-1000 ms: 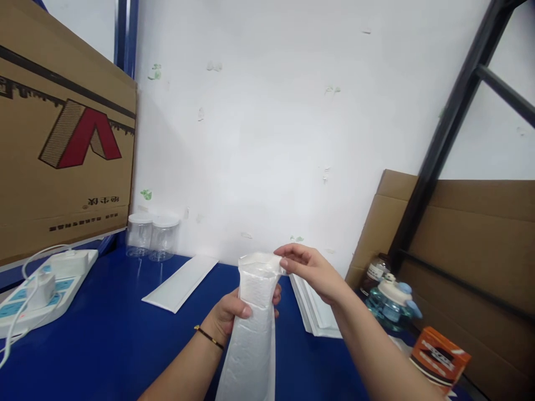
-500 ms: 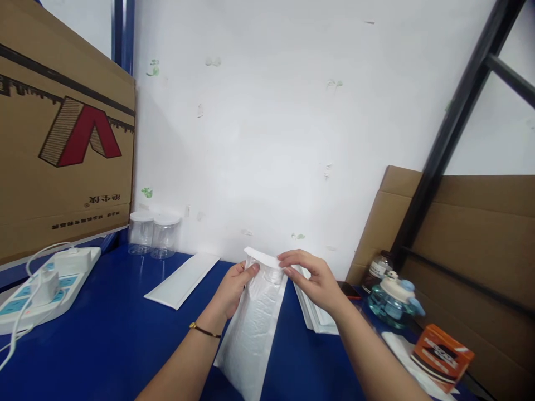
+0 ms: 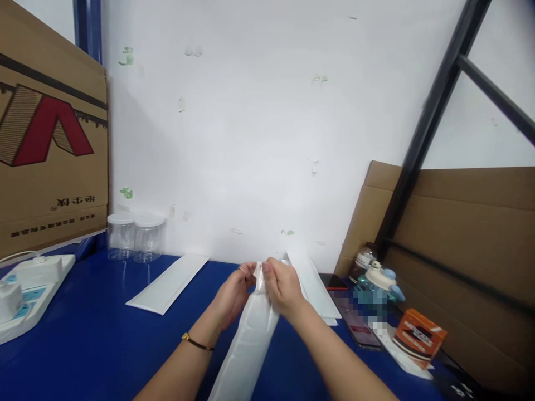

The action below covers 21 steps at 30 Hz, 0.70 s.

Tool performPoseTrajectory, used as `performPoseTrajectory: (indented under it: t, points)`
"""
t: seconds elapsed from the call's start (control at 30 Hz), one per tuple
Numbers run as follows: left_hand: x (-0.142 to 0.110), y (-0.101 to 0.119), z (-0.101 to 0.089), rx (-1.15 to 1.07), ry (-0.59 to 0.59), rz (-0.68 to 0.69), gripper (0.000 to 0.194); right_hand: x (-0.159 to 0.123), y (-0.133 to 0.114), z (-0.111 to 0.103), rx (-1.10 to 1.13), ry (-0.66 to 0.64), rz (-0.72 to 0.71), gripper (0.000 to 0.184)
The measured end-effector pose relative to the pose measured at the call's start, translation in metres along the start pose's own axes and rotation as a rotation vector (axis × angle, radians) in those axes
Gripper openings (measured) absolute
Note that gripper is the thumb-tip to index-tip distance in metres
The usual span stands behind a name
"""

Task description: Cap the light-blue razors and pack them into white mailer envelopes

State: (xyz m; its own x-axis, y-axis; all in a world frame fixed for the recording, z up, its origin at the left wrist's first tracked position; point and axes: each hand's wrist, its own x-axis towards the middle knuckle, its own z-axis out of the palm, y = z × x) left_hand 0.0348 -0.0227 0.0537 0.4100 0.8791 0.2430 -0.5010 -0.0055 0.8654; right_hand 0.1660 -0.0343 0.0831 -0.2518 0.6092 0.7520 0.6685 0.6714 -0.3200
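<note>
A white padded mailer (image 3: 246, 345) hangs between my hands, narrow and bunched at its top end, its lower part running off the bottom of the view. My left hand (image 3: 234, 295) grips the top from the left, thumb and fingers closed on the edge. From the right, my right hand (image 3: 285, 287) is closed on the same end, its thumb pressed near the top. Whether anything lies inside the mailer cannot be seen. Behind my right hand is a stack of flat white mailers (image 3: 315, 287). Another flat mailer (image 3: 169, 284) lies left of my left hand.
Two clear jars (image 3: 148, 239) with white lids stand by the wall. A power strip (image 3: 37, 295) is at far left, below a large cardboard box (image 3: 50, 139). Rightward are a phone (image 3: 355, 323), a teal bottle (image 3: 374, 289), a brown bottle (image 3: 363, 262) and an orange box (image 3: 420, 337).
My right hand has closed on the mailer's top beside my left hand. The mailer's opening, wide before, is now gathered narrow. The view has shifted right.
</note>
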Motion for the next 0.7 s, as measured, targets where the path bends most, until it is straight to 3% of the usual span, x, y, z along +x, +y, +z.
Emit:
performPoseTrajectory:
  t: [0.13,0.23,0.37,0.47,0.53,0.6,0.7]
  points:
    - [0.0,0.008,-0.005,0.448,0.053,0.304,0.031,0.008,0.013,0.002,-0.263,-0.1,-0.041,0.038]
    - [0.0,0.008,-0.007,0.71,0.153,0.368,0.032,0.01,0.015,0.005,-0.3,-0.15,-0.05,0.039]
    - [0.0,0.005,-0.008,0.793,0.187,0.392,0.033,0.013,0.013,0.006,-0.235,-0.194,0.003,0.043]
    - [0.002,0.003,-0.012,0.804,0.27,0.413,0.03,0.01,0.018,0.003,-0.039,-0.171,0.08,0.037]
    - [0.006,0.0,-0.018,0.733,0.371,0.419,0.03,0.001,0.023,0.002,0.172,-0.05,0.175,0.035]
    - [0.012,-0.003,-0.027,0.593,0.477,0.422,0.031,-0.016,0.028,0.005,0.428,0.063,0.313,0.048]
    - [0.024,-0.011,-0.044,0.354,0.608,0.399,0.033,-0.044,0.033,0.016,0.845,-0.142,0.462,0.071]
